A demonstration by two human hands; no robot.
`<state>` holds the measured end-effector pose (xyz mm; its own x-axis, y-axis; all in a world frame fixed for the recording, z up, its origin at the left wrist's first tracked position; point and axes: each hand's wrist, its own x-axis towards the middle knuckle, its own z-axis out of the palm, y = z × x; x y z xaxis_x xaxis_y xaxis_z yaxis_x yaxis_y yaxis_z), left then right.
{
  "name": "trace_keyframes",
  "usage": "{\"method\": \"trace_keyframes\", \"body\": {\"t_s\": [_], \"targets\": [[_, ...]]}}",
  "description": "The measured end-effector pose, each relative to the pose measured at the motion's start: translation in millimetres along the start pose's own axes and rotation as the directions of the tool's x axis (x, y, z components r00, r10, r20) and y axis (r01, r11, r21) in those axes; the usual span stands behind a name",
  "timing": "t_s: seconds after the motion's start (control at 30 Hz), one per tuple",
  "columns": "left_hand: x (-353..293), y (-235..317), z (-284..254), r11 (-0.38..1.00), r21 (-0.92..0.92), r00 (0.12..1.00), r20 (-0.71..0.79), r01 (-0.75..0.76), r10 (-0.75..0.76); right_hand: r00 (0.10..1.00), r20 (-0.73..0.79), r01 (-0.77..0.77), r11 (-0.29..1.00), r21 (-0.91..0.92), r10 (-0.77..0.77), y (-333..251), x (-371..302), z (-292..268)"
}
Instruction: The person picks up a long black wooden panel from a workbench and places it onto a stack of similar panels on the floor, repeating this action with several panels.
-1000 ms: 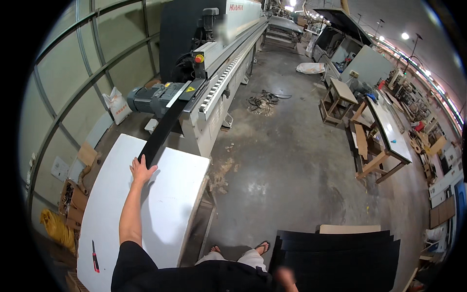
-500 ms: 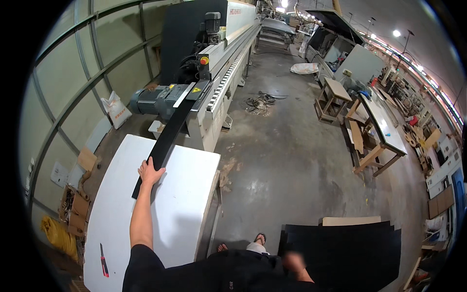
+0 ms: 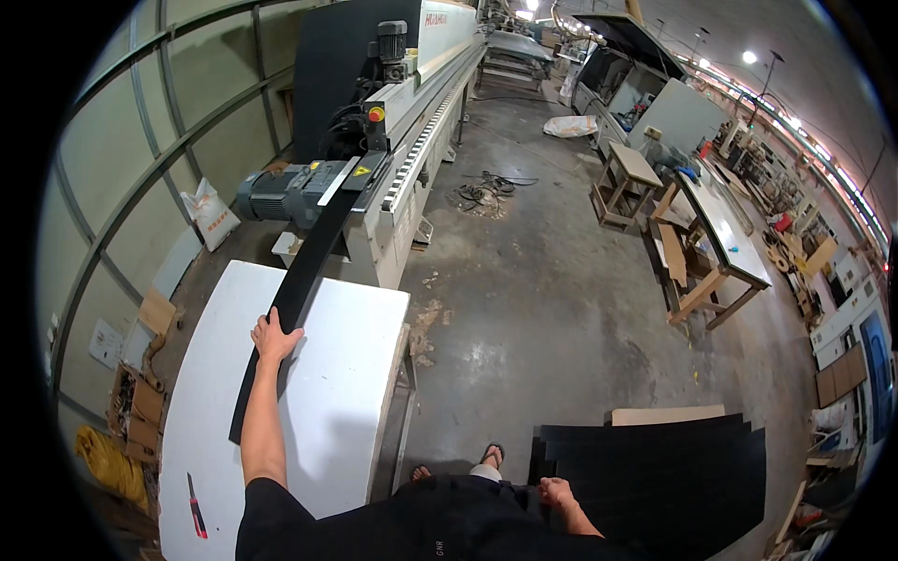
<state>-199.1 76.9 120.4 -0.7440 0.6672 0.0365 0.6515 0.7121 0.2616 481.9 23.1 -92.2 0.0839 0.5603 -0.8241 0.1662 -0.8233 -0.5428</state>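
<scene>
A long narrow black panel strip (image 3: pixel 313 262) lies from the big edge-banding machine (image 3: pixel 412 103) back across the white table (image 3: pixel 346 374). My left hand (image 3: pixel 272 338) rests flat on top of the strip, fingers spread over its edge, arm stretched forward. My right hand (image 3: pixel 554 490) is low at my side, fingers curled on the near edge of a stack of black panels (image 3: pixel 655 467); its grip is hard to tell.
A red-handled cutter (image 3: pixel 195 510) lies on the table's near left. Cardboard boxes (image 3: pixel 136 402) and a yellow bundle sit at the left wall. Wooden stools and work benches (image 3: pixel 697 252) stand right. Debris and cables (image 3: pixel 482 192) litter the concrete floor.
The black strip has slid toward me out of the machine across the white table, with my left hand drawn back along it. My right hand moved onto the black panel stack.
</scene>
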Motion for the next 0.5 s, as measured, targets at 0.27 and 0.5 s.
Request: {"method": "trace_keyframes", "body": {"t_s": [0.27,0.5], "targets": [[9,1,2,1.0,0.009,1.0,0.004,0.026,-0.026,0.997,-0.029,-0.075,0.995,0.07,0.078,28,-9,-5],[15,11,5,0.999,0.019,0.999,0.012,0.039,-0.039,0.979,-0.086,-0.176,0.979,0.104,0.185,36,-6,-14]]}}
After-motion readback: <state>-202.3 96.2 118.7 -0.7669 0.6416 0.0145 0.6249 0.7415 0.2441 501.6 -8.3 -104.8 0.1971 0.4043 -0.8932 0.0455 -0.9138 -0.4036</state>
